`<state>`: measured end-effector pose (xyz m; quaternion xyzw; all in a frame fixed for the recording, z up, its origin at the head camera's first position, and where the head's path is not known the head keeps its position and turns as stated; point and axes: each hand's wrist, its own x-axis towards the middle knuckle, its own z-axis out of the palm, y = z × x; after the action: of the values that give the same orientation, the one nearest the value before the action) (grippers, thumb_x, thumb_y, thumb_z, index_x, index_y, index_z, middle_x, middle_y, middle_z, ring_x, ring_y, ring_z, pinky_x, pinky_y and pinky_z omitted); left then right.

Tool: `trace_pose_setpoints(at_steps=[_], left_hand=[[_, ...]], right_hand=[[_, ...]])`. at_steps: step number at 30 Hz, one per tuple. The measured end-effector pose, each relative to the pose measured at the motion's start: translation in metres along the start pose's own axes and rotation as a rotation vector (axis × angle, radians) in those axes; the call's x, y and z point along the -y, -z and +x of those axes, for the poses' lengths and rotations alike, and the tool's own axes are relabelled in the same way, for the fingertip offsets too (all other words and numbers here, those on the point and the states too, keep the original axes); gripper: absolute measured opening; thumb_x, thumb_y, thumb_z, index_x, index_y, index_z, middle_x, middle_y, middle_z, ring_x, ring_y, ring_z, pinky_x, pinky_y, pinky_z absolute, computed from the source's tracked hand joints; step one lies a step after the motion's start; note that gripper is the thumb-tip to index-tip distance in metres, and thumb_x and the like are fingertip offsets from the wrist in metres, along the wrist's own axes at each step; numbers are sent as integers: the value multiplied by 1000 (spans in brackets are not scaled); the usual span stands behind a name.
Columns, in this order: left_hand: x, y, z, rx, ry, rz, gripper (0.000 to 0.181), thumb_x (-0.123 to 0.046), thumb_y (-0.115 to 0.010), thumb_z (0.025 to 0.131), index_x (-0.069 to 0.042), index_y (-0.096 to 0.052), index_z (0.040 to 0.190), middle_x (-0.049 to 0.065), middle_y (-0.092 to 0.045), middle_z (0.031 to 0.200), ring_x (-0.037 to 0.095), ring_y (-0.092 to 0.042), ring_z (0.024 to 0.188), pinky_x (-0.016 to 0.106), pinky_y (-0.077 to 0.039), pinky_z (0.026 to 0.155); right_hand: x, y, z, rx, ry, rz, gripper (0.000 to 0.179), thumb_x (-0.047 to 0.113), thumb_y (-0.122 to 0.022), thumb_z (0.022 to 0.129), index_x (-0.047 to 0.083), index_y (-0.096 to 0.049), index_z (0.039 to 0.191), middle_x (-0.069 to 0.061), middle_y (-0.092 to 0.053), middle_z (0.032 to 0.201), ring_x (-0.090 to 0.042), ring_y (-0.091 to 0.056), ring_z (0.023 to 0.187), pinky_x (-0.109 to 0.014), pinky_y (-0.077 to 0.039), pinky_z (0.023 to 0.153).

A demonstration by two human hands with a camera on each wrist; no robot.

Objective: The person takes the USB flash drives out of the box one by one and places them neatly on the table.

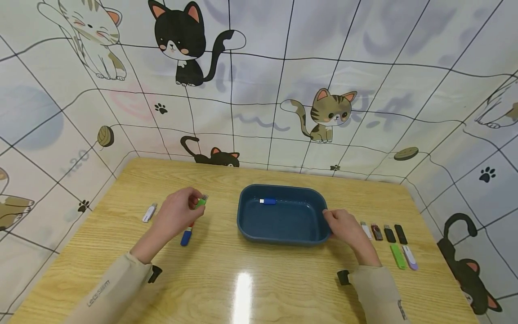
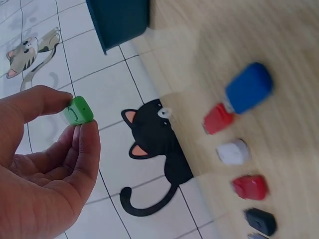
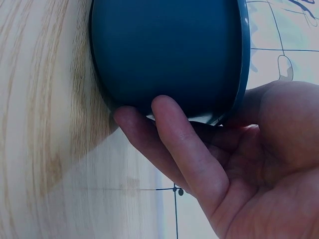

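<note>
My left hand (image 1: pixel 175 212) is held above the left side of the table and pinches a green USB flash drive (image 1: pixel 201 202) between thumb and fingertips. In the left wrist view, the end of that green drive (image 2: pixel 79 110) shows between the fingers. A dark blue plastic bin (image 1: pixel 279 240) stands mid-table, with a blue USB flash drive (image 1: pixel 269 202) lying inside near its back wall. At the bin's right end, my right hand (image 1: pixel 346 228) grips the rim, thumb on top. The right wrist view shows its fingers (image 3: pixel 187 144) against the outer wall.
Near my left hand lie a white USB drive (image 1: pixel 149 213) and a blue one (image 1: pixel 186 236), with red drives partly hidden by the hand. On the right, several drives lie in rows, including a green one (image 1: pixel 398 256) and a white-and-purple one (image 1: pixel 410 258). Cat-printed cloth (image 1: pixel 259 90) surrounds the table.
</note>
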<state>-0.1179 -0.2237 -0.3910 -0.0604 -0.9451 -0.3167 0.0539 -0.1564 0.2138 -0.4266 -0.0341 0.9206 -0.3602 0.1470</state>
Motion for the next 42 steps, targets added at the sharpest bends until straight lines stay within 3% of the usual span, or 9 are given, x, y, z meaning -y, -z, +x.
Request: trace_pose_setpoints(at_steps=[10,17,20,24,29,42], left_hand=[[21,6,-19,-4,25,39,21,-13,-75,90,2,-70,104,4,-67,87,16,-59,75,36,-50,67],[38,11,-35,6,50,69,20,-13,-76,89,1,-71,103,0,-65,83,15,-57,74,47,-46,81],[44,12,-40,11,53,75,20,-13,-78,89,1,-71,101,0,-65,83,15,-57,74,43,-51,75],[49,12,-44,43,74,72,22,-15,-78,89,2,-70,101,1,-65,83,15,-57,74,35,-48,66],[52,11,-47,84,97,70,24,-16,-78,90,2,-69,102,1,-65,85,15,-57,75,33,-47,65],[65,5,-55,115,111,80,21,-12,-78,89,3,-69,100,0,-64,82,15,-55,72,34,-46,63]], right_hand=[[-1,-1,1,-6,2,2,45,25,-41,112,9,-53,71,-7,-55,72,-19,-67,70,-37,-60,67],[-2,-2,1,0,11,16,46,26,-41,112,8,-55,72,-8,-54,69,-20,-67,67,-36,-59,65],[-3,-2,2,-3,2,17,46,26,-41,112,7,-57,73,-8,-55,70,-19,-68,69,-36,-60,67],[-3,-2,1,-1,3,17,46,26,-40,112,6,-58,74,-8,-56,72,-20,-68,70,-38,-60,67],[-3,-1,1,2,0,17,46,26,-40,112,7,-57,73,-8,-55,71,-19,-68,70,-37,-60,67],[-3,0,1,-1,15,12,47,27,-40,112,5,-58,74,-7,-55,70,-21,-67,68,-39,-60,66]])
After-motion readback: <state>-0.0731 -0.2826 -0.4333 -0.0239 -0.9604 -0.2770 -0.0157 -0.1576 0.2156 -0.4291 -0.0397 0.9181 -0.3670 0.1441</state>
